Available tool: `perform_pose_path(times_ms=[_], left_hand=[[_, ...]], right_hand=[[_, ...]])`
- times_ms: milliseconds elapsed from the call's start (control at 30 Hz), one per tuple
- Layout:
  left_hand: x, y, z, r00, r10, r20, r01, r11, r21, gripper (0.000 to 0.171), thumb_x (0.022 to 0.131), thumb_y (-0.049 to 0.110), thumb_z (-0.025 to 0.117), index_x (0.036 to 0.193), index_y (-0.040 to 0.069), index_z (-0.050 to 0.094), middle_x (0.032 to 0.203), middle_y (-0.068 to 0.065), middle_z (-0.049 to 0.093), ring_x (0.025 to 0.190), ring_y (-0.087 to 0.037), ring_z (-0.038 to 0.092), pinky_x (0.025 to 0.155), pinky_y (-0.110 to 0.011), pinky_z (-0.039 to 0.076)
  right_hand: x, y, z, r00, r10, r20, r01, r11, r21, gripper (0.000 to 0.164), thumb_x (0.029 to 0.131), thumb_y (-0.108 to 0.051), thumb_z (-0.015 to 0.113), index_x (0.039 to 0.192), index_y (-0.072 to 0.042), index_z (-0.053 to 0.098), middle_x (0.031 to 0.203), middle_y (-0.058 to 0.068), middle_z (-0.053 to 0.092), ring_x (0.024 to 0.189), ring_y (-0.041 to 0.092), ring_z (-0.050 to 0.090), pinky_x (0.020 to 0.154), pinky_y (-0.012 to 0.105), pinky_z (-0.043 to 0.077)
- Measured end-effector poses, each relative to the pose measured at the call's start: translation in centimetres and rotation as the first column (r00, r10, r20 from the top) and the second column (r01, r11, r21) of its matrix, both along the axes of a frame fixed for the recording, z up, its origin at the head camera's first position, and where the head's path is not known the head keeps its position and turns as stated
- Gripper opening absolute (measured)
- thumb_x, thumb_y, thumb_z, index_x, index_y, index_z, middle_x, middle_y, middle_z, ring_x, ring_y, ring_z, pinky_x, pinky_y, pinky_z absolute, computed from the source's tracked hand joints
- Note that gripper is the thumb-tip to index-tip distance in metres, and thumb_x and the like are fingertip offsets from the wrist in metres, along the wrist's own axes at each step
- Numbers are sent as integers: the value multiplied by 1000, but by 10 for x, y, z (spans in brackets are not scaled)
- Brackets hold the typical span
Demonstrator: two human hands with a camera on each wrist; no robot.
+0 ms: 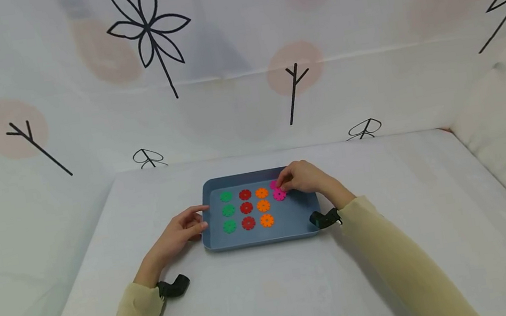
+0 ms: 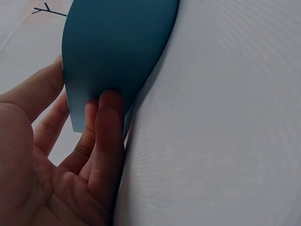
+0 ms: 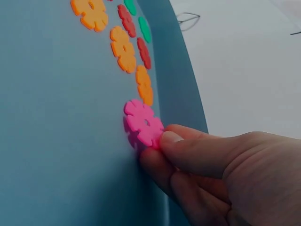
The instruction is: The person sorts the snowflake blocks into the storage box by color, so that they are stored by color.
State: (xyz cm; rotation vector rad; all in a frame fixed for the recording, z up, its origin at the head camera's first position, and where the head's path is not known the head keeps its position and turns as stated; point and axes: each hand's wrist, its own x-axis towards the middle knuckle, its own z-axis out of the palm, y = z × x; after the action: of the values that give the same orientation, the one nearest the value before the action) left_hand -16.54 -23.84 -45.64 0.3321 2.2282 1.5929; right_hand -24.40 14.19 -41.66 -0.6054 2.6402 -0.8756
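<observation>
A blue-grey tray [image 1: 265,241] lies on the white table, its left side held by my left hand [image 1: 179,237]. In the left wrist view, fingertips [image 2: 112,101] press the tray's outer wall [image 2: 117,42] while other fingers reach its rim. My right hand [image 1: 305,177] pinches a pink flower-shaped disc [image 3: 143,123] between thumb and fingers, over the tray's back right part. Two pink discs overlap there in the head view, the nearer one [image 1: 280,194] just below the fingertips. To their left are columns of orange discs [image 1: 263,206], red discs [image 1: 246,208] and green discs [image 1: 228,210].
The white-covered table [image 1: 272,295] extends around the tray on all sides. A white cloth backdrop [image 1: 237,111] with black plant drawings rises behind it. Dark wrist cameras [image 1: 174,287] are strapped at both sleeve cuffs, the right one overlapping the tray's front right corner.
</observation>
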Motion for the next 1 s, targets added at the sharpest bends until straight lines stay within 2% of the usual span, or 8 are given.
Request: perform_pose_path(times_ms=[367,500,767,1000], left_hand=[[0,2,5,1000,9,16,-9,1000,-1,51,100,17,64,145,3,46,105,-11,54,86,-18,57,78,-31,53],[-1,1,1,1000,7,7,-7,1000,1,52,99,22,66,144,6,48,105,-12,54,86,-17,58,79,-30,53],[1,2,3,1000,8,11,-8,1000,8,52,98,25,67,144,8,49,106,-13,54,88,-18,58,80,-31,54],[1,1,3,1000,11,15,-11,1000,3,52,98,25,67,144,8,49,106,-12,54,88,-19,58,79,-31,54]], right_hand=[[-1,0,0,1000,-10,-2,10,1000,-3,11,93,-15,71,101,-12,78,94,0,71,87,22,56,81,37,45],[-1,1,-1,1000,-14,1,14,1000,-12,10,93,-15,71,100,-12,78,94,0,71,88,22,56,82,37,45],[2,1,2,999,-19,38,21,999,-45,11,94,-13,70,100,-8,78,84,-3,72,85,19,60,84,37,46],[3,2,-1,1000,-21,20,23,997,-80,11,94,-13,70,100,-9,78,88,-2,72,89,23,58,84,38,45]])
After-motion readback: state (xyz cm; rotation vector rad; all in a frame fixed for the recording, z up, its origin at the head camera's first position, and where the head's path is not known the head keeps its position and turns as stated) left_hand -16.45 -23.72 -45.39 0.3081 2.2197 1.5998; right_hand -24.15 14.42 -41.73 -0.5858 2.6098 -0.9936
